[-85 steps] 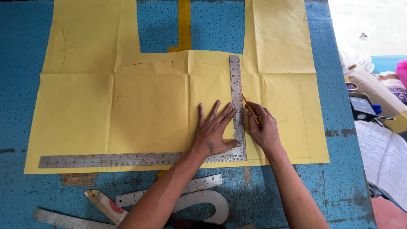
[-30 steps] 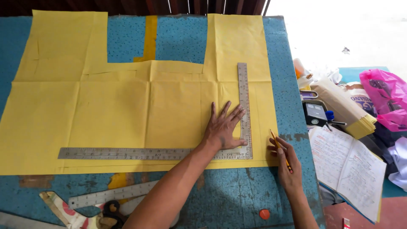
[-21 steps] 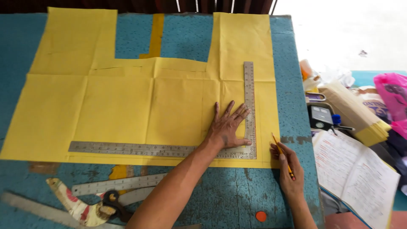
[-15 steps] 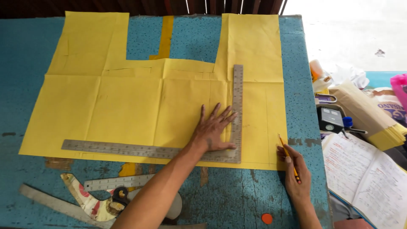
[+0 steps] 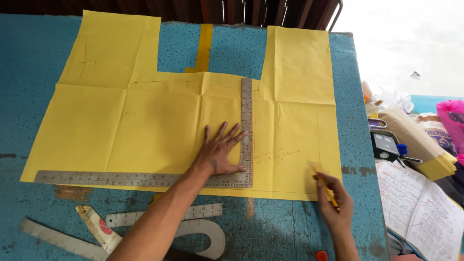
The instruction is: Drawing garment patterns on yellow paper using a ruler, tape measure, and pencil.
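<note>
A big yellow paper (image 5: 159, 125) lies flat on the blue desk (image 5: 29, 53), and it covers most of the top. A metal L-shaped ruler (image 5: 247, 130) sits on the paper. Its long arm runs beside the near edge of the paper, and its short arm points toward the far edge of the desk.

The left hand (image 5: 218, 154) is spread flat with open fingers. It presses on the paper and the ruler, right in the ruler's corner. The right hand (image 5: 333, 205) is near the right near corner of the paper, and its grip is closed around a yellow pencil (image 5: 327, 191). The pencil tip touches the paper or is just above it; I cannot tell which.

This looks like the marking step: the ruler is held still while the pencil is away from it. A line along the ruler would need the pencil brought to its edge and the left hand kept firm.

More rulers and a curved ruler (image 5: 205, 237) lie at the near edge. An open notebook (image 5: 425, 212) lies off the right edge.
</note>
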